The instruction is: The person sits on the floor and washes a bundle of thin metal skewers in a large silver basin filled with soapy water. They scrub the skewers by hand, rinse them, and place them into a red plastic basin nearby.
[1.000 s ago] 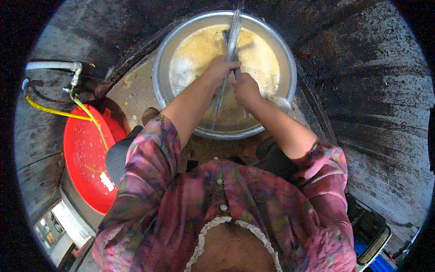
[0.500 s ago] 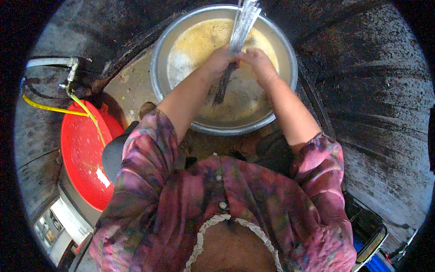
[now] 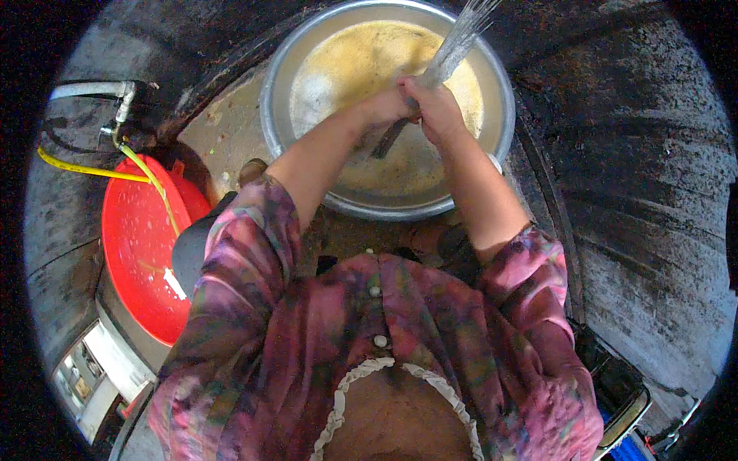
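Observation:
Over a wide metal basin, I hold a long bundle of thin greyish strands aslant, its pale end fanning out at the far right. Its dark, narrow end sticks out below my hands toward the near left. My left hand is closed at the bundle's middle, its fingers partly hidden. Close against it, my right hand wraps round the bundle on the paler side. Beneath both hands, the basin's inside looks yellowish with a whitish patch at left; whether that is liquid or coating I cannot make out.
A red tub stands on the left, with a yellow hose running into it from a pipe and tap. Dark, stained walls rise close on the right and at the back. A dark rectangular container sits at the lower right.
The bundle has tilted further right, its fanned end swinging right. My right hand has shifted from beside the left hand to wrap round the bundle. The basin appears slightly higher in view.

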